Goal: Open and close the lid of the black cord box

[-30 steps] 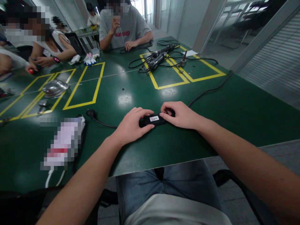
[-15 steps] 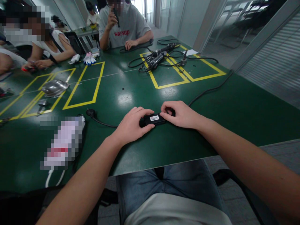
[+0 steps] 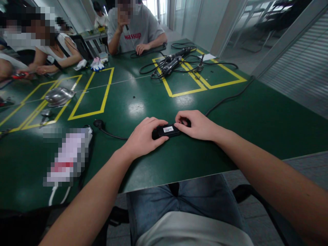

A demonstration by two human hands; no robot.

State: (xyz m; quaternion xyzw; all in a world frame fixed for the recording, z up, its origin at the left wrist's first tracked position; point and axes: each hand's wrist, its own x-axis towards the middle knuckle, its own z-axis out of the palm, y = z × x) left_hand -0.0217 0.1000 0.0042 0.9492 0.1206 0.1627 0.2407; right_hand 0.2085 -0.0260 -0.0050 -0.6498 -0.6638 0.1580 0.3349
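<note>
A black power adapter with a white printed label lies flat on the green table in front of me. My left hand is closed round its left end, thumb on the near edge and fingers on the far edge. At the right end, my right hand is curled with thumb and fingertips on the adapter and the start of its cable. Left of my left hand, a short black cord ends in a black plug. From behind my right hand another black cable runs back to the right.
A blurred-out phone-like device with a white cable lies at the left. Farther off are a shiny metal bowl-like part, black power tools with cords and gloves. Across the table sits a person; others sit at the left.
My hands and the adapter stay in the same position. Across the table, the person's raised hand and the screwdriver in it have shifted slightly. The hands of a person at the left have moved.
</note>
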